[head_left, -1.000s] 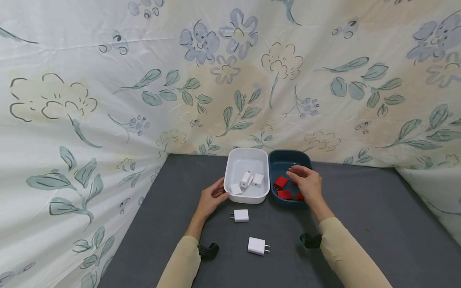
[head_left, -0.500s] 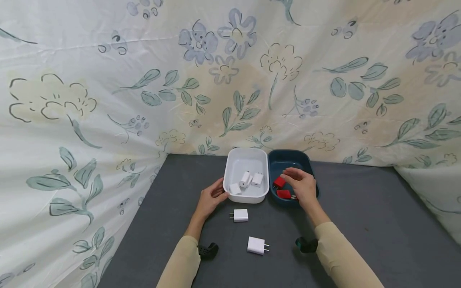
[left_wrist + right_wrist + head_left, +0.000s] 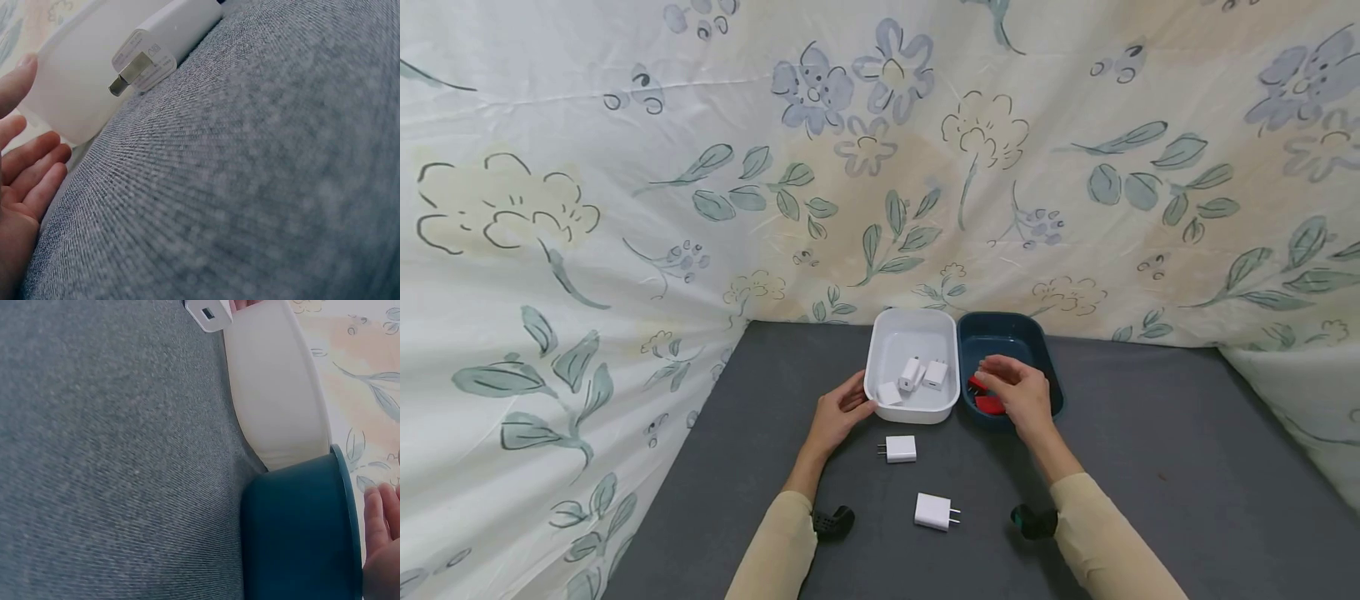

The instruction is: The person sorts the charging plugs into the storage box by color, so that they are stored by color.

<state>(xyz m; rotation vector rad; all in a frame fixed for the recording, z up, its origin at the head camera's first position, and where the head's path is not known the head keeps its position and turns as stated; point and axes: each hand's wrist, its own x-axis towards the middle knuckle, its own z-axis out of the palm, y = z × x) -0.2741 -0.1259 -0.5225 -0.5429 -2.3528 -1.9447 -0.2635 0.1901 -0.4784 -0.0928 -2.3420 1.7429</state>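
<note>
Resting at the white tub's (image 3: 917, 329) nr-L corner: L hand (image 3: 841, 411), fingers relaxed & a bit spread. R hand (image 3: 1021, 393) is over the blue tub's (image 3: 1003, 329) nr half, fingertips by the red plugs (image 3: 990, 405) twd its nr-L corner; can't tell from here if it's pinching one. Tubs side by side nr table's (image 3: 1150, 433) far edge. White plugs (image 3: 936, 375) in white tub's nr half; 2 more on table, one (image 3: 901, 449) just off that tub's nr edge, other (image 3: 933, 512) farther from table's far edge, prongs R.
</note>
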